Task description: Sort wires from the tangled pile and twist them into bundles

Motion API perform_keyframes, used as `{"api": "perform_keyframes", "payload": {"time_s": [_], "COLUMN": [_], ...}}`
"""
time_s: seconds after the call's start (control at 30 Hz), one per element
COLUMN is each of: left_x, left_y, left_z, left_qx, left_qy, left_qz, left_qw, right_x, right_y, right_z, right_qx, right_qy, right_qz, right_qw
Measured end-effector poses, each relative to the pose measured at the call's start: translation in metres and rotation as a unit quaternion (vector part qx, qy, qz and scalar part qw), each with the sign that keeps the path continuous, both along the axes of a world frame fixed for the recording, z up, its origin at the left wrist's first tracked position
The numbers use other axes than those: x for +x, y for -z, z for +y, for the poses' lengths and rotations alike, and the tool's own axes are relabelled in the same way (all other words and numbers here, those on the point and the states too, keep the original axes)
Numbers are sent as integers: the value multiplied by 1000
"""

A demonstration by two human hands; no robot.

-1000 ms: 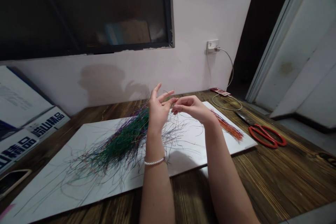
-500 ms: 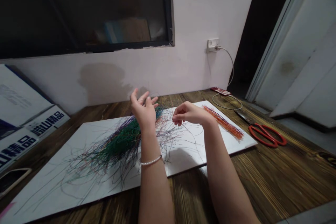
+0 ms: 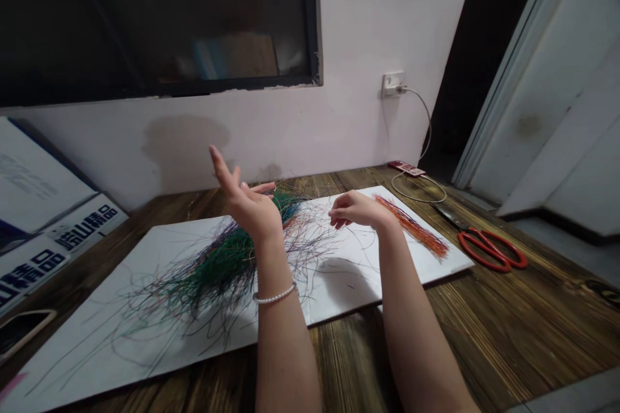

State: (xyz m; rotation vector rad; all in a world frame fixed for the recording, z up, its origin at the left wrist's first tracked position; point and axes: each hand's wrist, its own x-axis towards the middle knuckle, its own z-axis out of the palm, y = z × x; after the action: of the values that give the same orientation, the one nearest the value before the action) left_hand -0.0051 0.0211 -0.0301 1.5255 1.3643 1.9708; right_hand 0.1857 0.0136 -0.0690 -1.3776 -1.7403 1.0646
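A tangled heap of thin wires [image 3: 227, 255], mostly green with purple, blue, red and black strands, lies across a white board [image 3: 349, 316]. Above the heap's far end, my left hand [image 3: 254, 210] is raised with its fingers apart; a beaded bracelet [image 3: 275, 297] circles that wrist. My right hand [image 3: 361, 210] hovers over the board, right of the heap, fingertips pinched together. Whether a fine strand is between them is too small to tell. Beyond it, a neat bundle of orange and purple wires [image 3: 416, 229] lies along the board's right side.
Red-handled scissors [image 3: 489, 248] lie on the wooden table [image 3: 484, 329] at right. Behind them are a red device [image 3: 407, 168] and a white cable [image 3: 429, 116] running to a wall socket [image 3: 392, 84]. Printed boxes [image 3: 48, 232] and a phone [image 3: 24, 332] are at left.
My left hand has moved left, with its index finger now stretched up and away. My right hand has shifted slightly right, still pinched. The wire bundle and scissors stay put.
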Motion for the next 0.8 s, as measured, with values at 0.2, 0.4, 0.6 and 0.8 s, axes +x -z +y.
{"api": "perform_keyframes", "payload": {"time_s": [0.2,0.4,0.6,0.8], "left_x": [3,15,9,8], "left_y": [-1,0,6,7], "left_z": [0,-4,8,12], "left_qx": [110,130,44,25], "left_qy": [-19,-38,-26,-12], "left_qz": [27,10,20,-8], "left_qw": [993,991,998,1000], "right_x": [30,33,8,-13], "right_y": [16,21,18,28], "right_z": [2,13,13,22], "right_qx": [-19,22,-86,-137], "right_qy": [149,274,59,-8], "right_qz": [-28,-75,-84,-129], "right_qw": [988,959,991,982]}}
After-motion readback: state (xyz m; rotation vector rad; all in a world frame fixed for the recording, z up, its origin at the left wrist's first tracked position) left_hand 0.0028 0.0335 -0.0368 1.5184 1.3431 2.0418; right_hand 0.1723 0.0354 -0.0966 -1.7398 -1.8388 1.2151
